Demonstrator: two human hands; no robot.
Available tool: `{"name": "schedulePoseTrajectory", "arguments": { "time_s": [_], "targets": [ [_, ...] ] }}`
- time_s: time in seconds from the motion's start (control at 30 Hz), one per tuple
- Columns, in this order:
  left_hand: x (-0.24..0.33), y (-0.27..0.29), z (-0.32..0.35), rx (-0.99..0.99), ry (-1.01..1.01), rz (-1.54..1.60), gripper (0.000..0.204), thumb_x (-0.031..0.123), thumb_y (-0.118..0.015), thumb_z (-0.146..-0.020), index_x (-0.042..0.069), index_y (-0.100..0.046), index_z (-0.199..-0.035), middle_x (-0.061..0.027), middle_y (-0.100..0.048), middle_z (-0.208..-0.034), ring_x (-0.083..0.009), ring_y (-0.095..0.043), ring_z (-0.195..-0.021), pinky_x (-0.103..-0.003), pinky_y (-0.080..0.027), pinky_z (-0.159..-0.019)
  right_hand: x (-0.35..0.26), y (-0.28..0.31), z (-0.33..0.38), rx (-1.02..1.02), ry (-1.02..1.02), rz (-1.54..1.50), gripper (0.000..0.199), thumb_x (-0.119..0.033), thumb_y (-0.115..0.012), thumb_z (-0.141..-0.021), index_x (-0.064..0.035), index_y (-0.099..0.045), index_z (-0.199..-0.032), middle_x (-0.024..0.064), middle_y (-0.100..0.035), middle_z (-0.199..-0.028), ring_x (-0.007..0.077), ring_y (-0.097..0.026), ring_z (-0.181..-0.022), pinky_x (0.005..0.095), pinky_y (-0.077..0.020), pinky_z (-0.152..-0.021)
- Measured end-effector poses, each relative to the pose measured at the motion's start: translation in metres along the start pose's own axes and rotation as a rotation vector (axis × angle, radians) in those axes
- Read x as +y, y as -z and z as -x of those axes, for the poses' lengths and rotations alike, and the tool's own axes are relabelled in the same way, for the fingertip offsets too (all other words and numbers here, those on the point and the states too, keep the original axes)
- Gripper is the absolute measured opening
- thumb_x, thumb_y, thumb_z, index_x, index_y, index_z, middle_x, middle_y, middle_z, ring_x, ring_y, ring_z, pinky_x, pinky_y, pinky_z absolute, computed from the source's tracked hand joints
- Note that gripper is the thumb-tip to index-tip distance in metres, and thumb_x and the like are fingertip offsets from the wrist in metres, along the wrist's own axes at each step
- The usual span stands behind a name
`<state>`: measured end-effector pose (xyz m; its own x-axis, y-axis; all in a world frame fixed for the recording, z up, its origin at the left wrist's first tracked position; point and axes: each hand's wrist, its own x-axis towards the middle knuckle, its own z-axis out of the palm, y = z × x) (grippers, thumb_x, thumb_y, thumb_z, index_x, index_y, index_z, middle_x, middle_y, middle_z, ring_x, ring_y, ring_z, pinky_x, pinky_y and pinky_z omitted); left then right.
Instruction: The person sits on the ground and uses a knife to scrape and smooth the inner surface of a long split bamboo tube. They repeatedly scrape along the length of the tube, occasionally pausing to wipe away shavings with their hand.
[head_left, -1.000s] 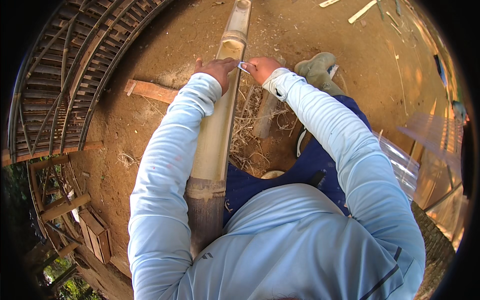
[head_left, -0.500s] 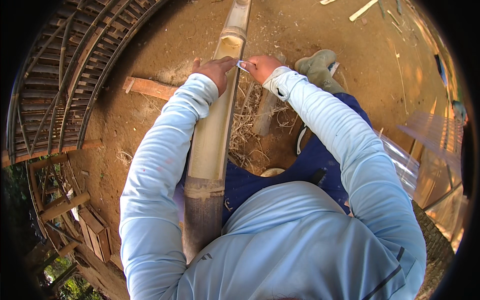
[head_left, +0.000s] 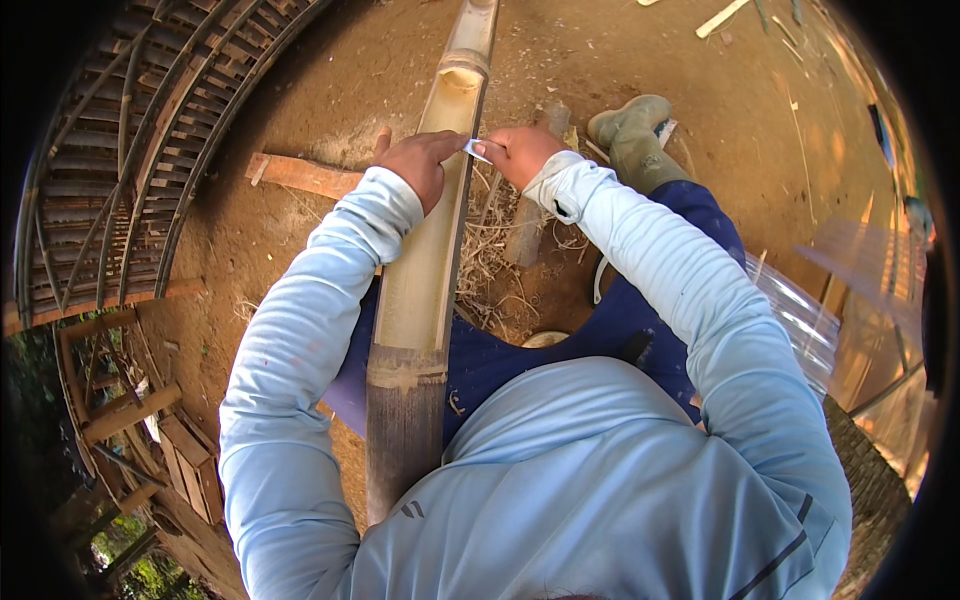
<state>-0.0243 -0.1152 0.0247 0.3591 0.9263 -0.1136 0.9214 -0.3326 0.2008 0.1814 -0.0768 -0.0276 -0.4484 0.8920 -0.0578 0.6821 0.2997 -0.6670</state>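
A long split bamboo pole (head_left: 415, 300) runs away from my lap, its pale hollow inside facing up. My left hand (head_left: 415, 165) lies across the trough, thumb apart, its fingertips pressing on the left end of a small flat whitish piece (head_left: 477, 149) at the right rim. From the other side, my right hand (head_left: 522, 155) pinches that piece between thumb and curled fingers. The piece looks like a thin scraping blade; fingers cover part of it. Its contact with the rim is too small to make out.
Curly bamboo shavings (head_left: 500, 290) lie on the dirt right of the pole, around a short log (head_left: 530, 225). A reddish wood board (head_left: 305, 175) sits to the left. A slatted bamboo frame (head_left: 130, 150) stands far left. My booted foot (head_left: 635, 140) and clear corrugated sheets (head_left: 790, 320) are at the right.
Both hands have moved a little toward me along the right rim, with the small whitish piece between them. The bamboo pole has stayed nearly in place.
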Motion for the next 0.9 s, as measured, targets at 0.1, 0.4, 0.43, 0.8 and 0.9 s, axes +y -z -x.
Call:
{"name": "schedulePoseTrajectory", "arguments": {
  "time_s": [0.1, 0.4, 0.43, 0.8, 0.9],
  "targets": [
    [-0.002, -0.001, 0.007, -0.001, -0.016, -0.015, 0.059, 0.000, -0.044, -0.088, 0.023, -0.059, -0.141, -0.0006, -0.057, -0.147, -0.0228, -0.051, -0.138, -0.070, -0.019, -0.119, -0.006, 0.000, 0.009, -0.001, 0.017, -0.003, 0.043, -0.046, -0.054, -0.103, -0.0067, -0.069, -0.096, 0.0203, -0.066, -0.081, 0.0384, -0.064, -0.076, 0.0457, -0.0496, -0.073],
    [0.001, 0.003, 0.020, 0.016, -0.064, -0.025, 0.066, -0.005, -0.044, -0.084, 0.022, -0.057, -0.142, -0.0056, -0.059, -0.144, -0.0256, -0.052, -0.137, -0.069, -0.024, -0.117, -0.017, 0.005, 0.020, -0.071, -0.042, 0.007, 0.042, -0.047, -0.050, -0.102, -0.0097, -0.070, -0.100, 0.0203, -0.070, -0.095, 0.0428, -0.065, -0.091, 0.0505, -0.0507, -0.083],
    [0.002, 0.004, 0.020, 0.010, -0.068, -0.025, 0.066, -0.005, -0.045, -0.084, 0.022, -0.057, -0.142, -0.0058, -0.059, -0.144, -0.0257, -0.052, -0.137, -0.069, -0.024, -0.117, -0.016, 0.004, 0.020, -0.074, -0.045, 0.007, 0.042, -0.047, -0.050, -0.102, -0.0098, -0.070, -0.100, 0.0202, -0.070, -0.095, 0.0428, -0.065, -0.091, 0.0506, -0.0507, -0.084],
    [0.002, 0.009, 0.047, 0.012, -0.131, -0.021, 0.067, -0.007, -0.045, -0.081, 0.017, -0.057, -0.142, -0.0064, -0.060, -0.143, -0.0256, -0.052, -0.136, -0.069, -0.024, -0.117, -0.028, -0.004, 0.043, 0.013, 0.015, -0.035, 0.040, -0.043, -0.053, -0.103, -0.0067, -0.067, -0.094, 0.0209, -0.064, -0.078, 0.0425, -0.062, -0.076, 0.0493, -0.0480, -0.070],
    [0.002, 0.009, 0.049, 0.007, -0.130, -0.028, 0.068, -0.008, -0.046, -0.081, 0.017, -0.057, -0.143, -0.0070, -0.059, -0.144, -0.0259, -0.053, -0.136, -0.069, -0.024, -0.117, -0.030, -0.004, 0.045, -0.005, 0.006, -0.026, 0.041, -0.043, -0.052, -0.104, -0.0064, -0.066, -0.094, 0.0211, -0.064, -0.079, 0.0428, -0.062, -0.076, 0.0494, -0.0481, -0.071]
  ]
}}
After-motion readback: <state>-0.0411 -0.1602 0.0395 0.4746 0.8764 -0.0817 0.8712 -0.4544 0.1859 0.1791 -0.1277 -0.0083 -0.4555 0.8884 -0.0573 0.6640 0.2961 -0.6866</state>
